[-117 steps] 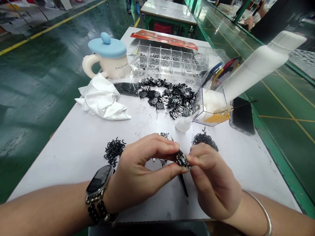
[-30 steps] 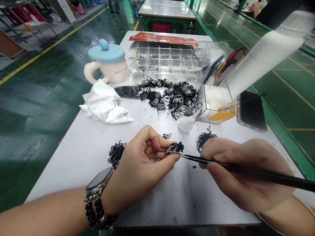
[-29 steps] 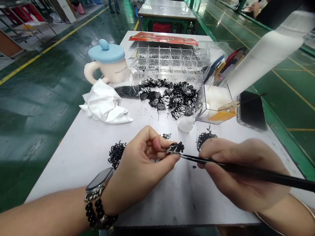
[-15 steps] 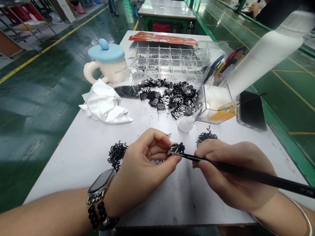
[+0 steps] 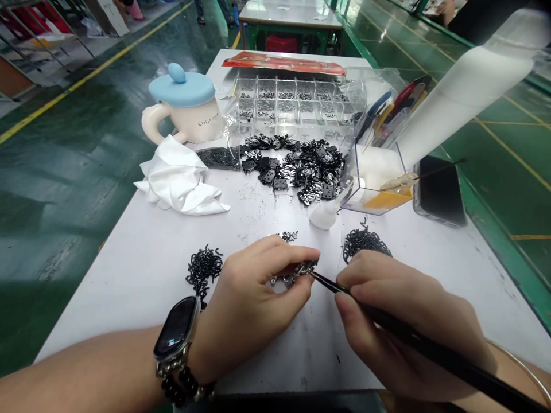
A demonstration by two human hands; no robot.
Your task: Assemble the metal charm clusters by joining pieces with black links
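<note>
My left hand (image 5: 252,304) pinches a small dark metal hinge piece (image 5: 296,274) between thumb and fingers. My right hand (image 5: 400,327) grips a long black pointed tool (image 5: 424,341), and its tip is at the hinge piece, seemingly touching it. Loose black wire hooks lie in a heap (image 5: 203,268) left of my left hand and in another (image 5: 365,242) above my right hand. A few small metal bits (image 5: 287,236) lie just beyond my left fingers. A wristwatch (image 5: 176,328) and beaded bracelet circle my left wrist.
A heap of black and silver hinges (image 5: 293,169) lies on the white table (image 5: 116,298), behind it a clear compartment box (image 5: 275,100). Also present are a blue-lidded mug (image 5: 181,100), white cloth (image 5: 178,178), clear tool holder (image 5: 379,183) and phone (image 5: 439,192).
Both hands have moved closer to me and lower, with the hinge piece held lower. The black tool now slants more steeply down to the right, and the view has shifted slightly.
</note>
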